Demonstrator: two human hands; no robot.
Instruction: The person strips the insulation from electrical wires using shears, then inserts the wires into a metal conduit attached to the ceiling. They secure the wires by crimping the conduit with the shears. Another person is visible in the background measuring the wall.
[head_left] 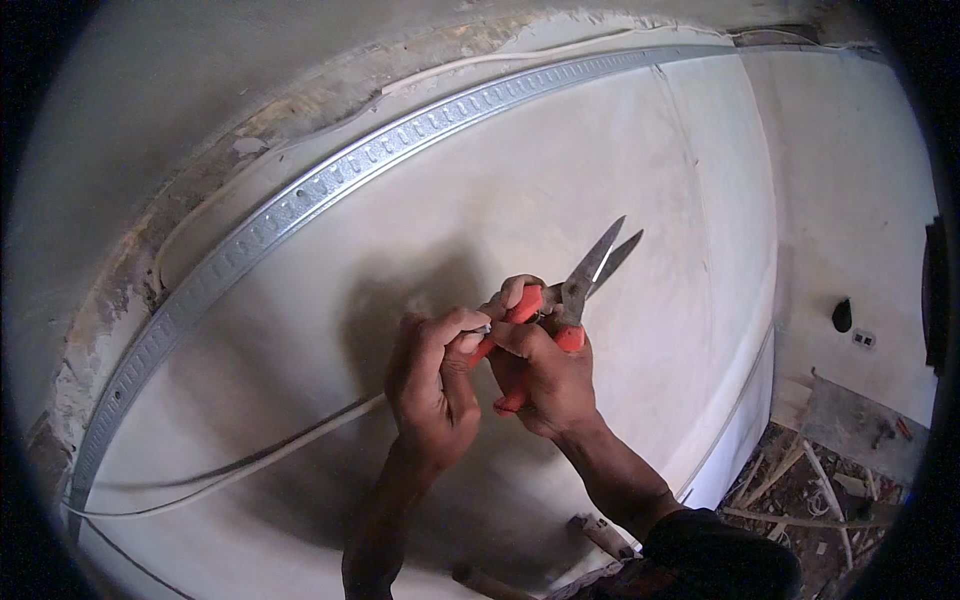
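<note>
My right hand [548, 378] is closed around the red handles of a pair of metal shears [588, 275]. Their blades point up and to the right, slightly apart. Close beside it, my left hand [435, 385] pinches the end of a white cable [325, 428], which runs in from the lower left along the pale panel. A small grey-white tip shows between the left fingertips. Thumb and fingers of the two hands almost meet there, next to a red handle; whether the right fingers touch the tip, I cannot tell.
A perforated metal channel [330, 180] arcs across the top of the pale panel [560, 160]. Rough plaster lies beyond it. At right are a wall socket [864, 340] and a dark object [842, 315]. Sticks and rubble [800, 490] cover the floor at lower right.
</note>
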